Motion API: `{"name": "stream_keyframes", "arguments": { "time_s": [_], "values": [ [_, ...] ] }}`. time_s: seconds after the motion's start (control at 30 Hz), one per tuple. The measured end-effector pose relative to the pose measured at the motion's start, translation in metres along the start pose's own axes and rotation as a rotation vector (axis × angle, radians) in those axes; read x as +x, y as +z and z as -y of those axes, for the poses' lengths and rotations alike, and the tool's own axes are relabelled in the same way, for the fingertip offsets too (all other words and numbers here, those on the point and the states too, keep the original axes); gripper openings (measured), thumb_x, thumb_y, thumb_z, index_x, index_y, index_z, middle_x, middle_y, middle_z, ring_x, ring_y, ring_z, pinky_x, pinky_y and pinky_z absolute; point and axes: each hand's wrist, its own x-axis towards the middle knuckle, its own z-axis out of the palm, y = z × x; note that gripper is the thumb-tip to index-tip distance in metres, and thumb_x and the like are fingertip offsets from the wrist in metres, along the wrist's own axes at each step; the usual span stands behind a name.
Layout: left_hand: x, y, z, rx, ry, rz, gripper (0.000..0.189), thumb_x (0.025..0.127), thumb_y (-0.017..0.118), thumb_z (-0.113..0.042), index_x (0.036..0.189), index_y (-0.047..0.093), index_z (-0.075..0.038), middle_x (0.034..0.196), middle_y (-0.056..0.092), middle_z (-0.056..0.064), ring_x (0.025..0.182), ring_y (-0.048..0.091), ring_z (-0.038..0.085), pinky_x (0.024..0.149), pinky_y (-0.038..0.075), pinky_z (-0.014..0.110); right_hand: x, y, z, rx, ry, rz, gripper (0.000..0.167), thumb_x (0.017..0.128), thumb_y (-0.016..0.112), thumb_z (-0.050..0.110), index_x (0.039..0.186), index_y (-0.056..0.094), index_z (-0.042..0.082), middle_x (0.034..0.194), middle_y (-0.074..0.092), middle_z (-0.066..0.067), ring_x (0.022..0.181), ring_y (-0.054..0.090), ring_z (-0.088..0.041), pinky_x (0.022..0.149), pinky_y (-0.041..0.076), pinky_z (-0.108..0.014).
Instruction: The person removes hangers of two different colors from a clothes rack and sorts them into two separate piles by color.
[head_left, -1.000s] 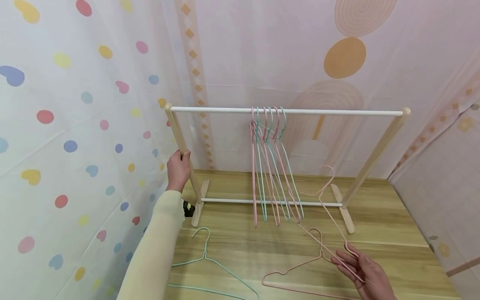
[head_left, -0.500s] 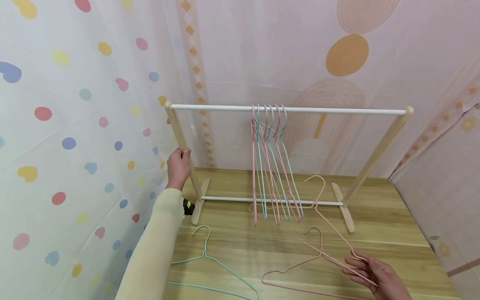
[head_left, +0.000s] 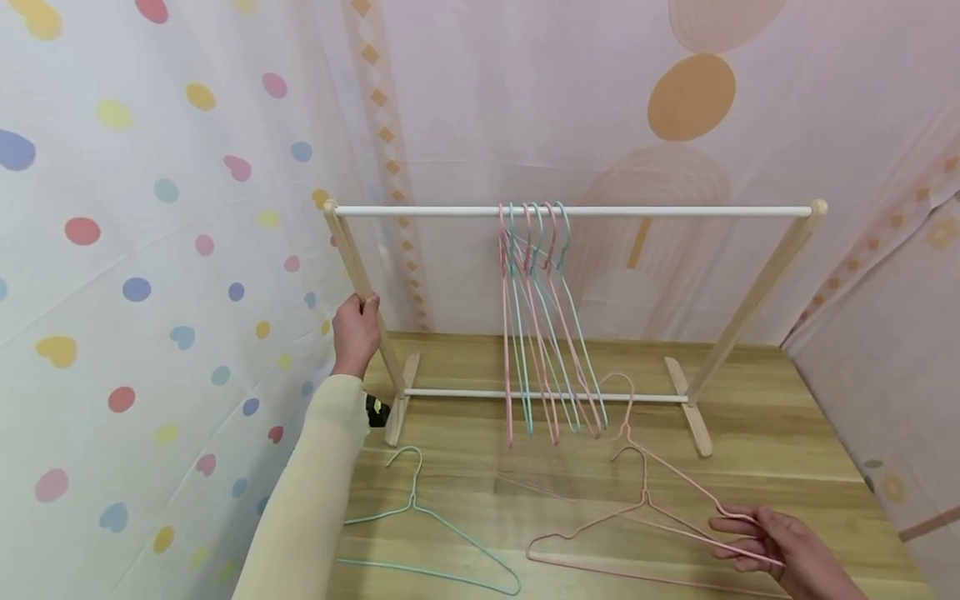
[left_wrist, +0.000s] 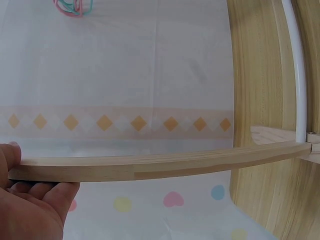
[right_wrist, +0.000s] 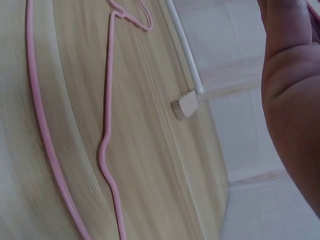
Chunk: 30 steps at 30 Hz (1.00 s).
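Observation:
My left hand (head_left: 356, 335) grips the left wooden post (left_wrist: 135, 168) of a small clothes rack, thumb on one side and fingers on the other. At the lower right, my right hand (head_left: 787, 546) holds a pink clothes hanger (head_left: 673, 469) by one end, its hook pointing away toward the rack. Below it a second pink hanger (head_left: 644, 483) lies on the table, partly overlapped by the held one. A mint-green hanger (head_left: 413, 492) lies to the left, partly behind the forearm. Several pink and mint hangers (head_left: 507, 358) hang from the rack's white top rail (head_left: 675, 212).
The rack's right foot (head_left: 688, 408) stands on the wood-grain table (head_left: 795, 433), with a white lower bar (head_left: 465, 393) between the posts. Patterned cloth (head_left: 465, 125) encloses the back and sides. A small black object (head_left: 377, 411) shows beside the left wrist.
My right hand has moved right and slightly toward me, and the held hanger has swung lower and flatter over the table. The left hand keeps its hold on the post.

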Motion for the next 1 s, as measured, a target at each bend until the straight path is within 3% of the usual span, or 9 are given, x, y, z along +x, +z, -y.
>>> {"name": "stream_keyframes", "arguments": {
  "time_s": [0.4, 0.67, 1.0],
  "values": [
    [0.001, -0.003, -0.001, -0.029, -0.018, 0.010, 0.037, 0.105, 0.044, -0.032, 0.089, 0.053, 0.000, 0.073, 0.043, 0.012, 0.064, 0.043, 0.026, 0.058, 0.039, 0.037, -0.015, -0.023, 0.025, 0.009, 0.209, -0.077, 0.077, 0.102, -0.012, 0.028, 0.139, 0.052, 0.006, 0.130, 0.059, -0.013, 0.114, 0.058, -0.032, 0.087, 0.050, -0.034],
    [-0.001, -0.001, -0.001, -0.030, -0.003, 0.012, 0.036, 0.104, 0.046, -0.030, 0.086, 0.052, 0.000, 0.071, 0.042, 0.011, 0.063, 0.043, 0.027, 0.058, 0.038, 0.037, -0.034, -0.049, 0.028, 0.087, 0.244, -0.094, 0.078, 0.103, -0.011, 0.028, 0.134, 0.056, 0.001, 0.125, 0.061, -0.016, 0.105, 0.064, -0.027, 0.085, 0.051, -0.033],
    [-0.001, 0.001, 0.001, -0.036, -0.020, 0.016, 0.037, 0.105, 0.045, -0.031, 0.093, 0.057, 0.002, 0.072, 0.043, 0.011, 0.064, 0.044, 0.027, 0.058, 0.040, 0.037, -0.046, -0.065, 0.015, -0.031, 0.383, -0.225, 0.066, 0.107, 0.007, 0.038, 0.127, 0.063, 0.009, 0.112, 0.067, -0.006, 0.095, 0.065, -0.016, 0.076, 0.052, -0.024]
  ]
}}
